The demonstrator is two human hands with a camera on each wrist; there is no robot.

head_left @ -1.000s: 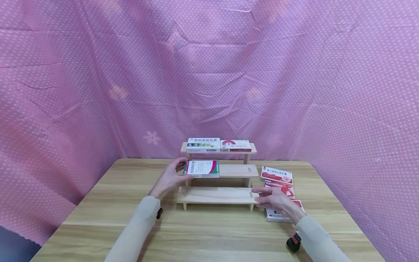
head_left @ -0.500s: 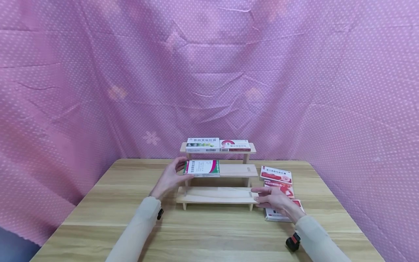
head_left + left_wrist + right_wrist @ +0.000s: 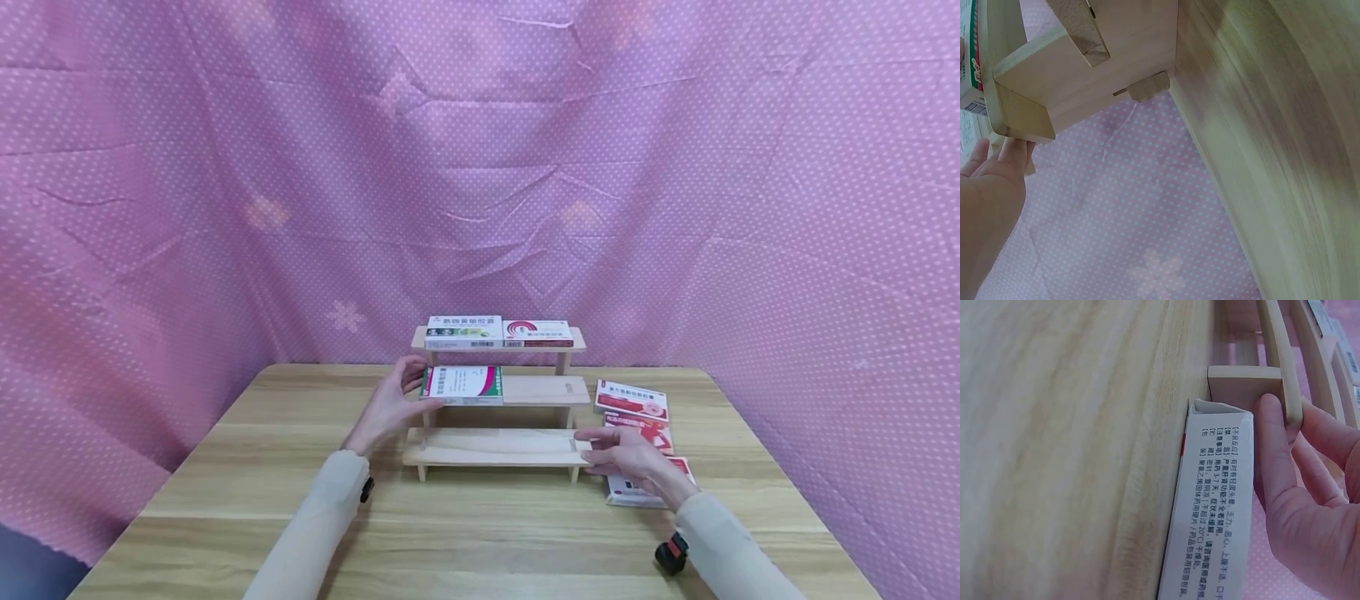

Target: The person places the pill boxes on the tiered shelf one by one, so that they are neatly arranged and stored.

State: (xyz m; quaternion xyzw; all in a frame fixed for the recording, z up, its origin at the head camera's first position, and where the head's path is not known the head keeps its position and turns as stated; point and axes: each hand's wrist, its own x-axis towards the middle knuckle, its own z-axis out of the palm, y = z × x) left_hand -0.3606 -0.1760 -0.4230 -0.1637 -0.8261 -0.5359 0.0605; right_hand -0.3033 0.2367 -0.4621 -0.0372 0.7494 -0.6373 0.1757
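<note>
A three-step wooden display stand (image 3: 495,457) stands mid-table. On its middle step, at the left end, lies a white, green and magenta medicine box (image 3: 463,383). My left hand (image 3: 392,406) grips that end of the step, fingers curled at its back edge, thumb by the box's front corner. In the left wrist view, the left fingers (image 3: 1013,153) touch the step's wooden end. At the right end of the bottom step, my right hand (image 3: 630,457) holds the board; the right wrist view shows the fingertips (image 3: 1271,409) against the board and its leg.
Two medicine boxes lie side by side on the top step, one green and white (image 3: 463,331), one red and white (image 3: 538,332). Right of the stand, several red and white boxes (image 3: 632,400) lie in a column on the table (image 3: 480,533). Pink dotted cloth (image 3: 480,167) hangs behind.
</note>
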